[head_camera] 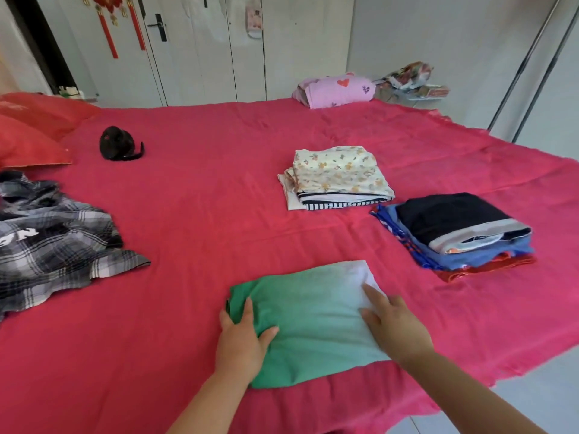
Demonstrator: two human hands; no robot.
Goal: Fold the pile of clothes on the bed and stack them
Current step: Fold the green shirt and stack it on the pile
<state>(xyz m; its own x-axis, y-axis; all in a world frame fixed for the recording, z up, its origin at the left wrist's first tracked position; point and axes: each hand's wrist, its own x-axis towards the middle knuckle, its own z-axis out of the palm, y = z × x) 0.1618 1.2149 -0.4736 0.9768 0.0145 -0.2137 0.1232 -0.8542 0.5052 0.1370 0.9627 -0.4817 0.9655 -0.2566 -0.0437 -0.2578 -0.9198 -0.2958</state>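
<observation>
**Spotter:** Your green-to-white garment (313,321) lies folded into a rectangle at the near edge of the bed (203,214), right in front of you. Left hand (241,336) is flat on the green end, thumb spread over the top. Right hand (394,327) is flat on the white end, fingers straight. Neither one grasps; both are released and pressing.

**Logger:** Noted. Reads as smoothing: palms at opposite ends keep the layers from sliding while you flatten the fold.

**Spotter:** Two stacks to your right, just beside each other but apart. Floral stack (338,177) sits farther in. Dark stack (457,230) is nearer, with a black piece on top of blue and red layers. Probably sorted by kind, but I can't tell the rule.

**Logger:** The dark stack is closer to your right hand, so it looks the likelier destination. Get fingers under both ends before you lift, or the fold may open.

**Spotter:** Plaid shirt (53,242) lies crumpled at your far left, well apart from the stacks. That one is not yet folded.

**Logger:** Pink bundle (335,87) is at the far edge. Can't tell whether it belongs to your job.
</observation>
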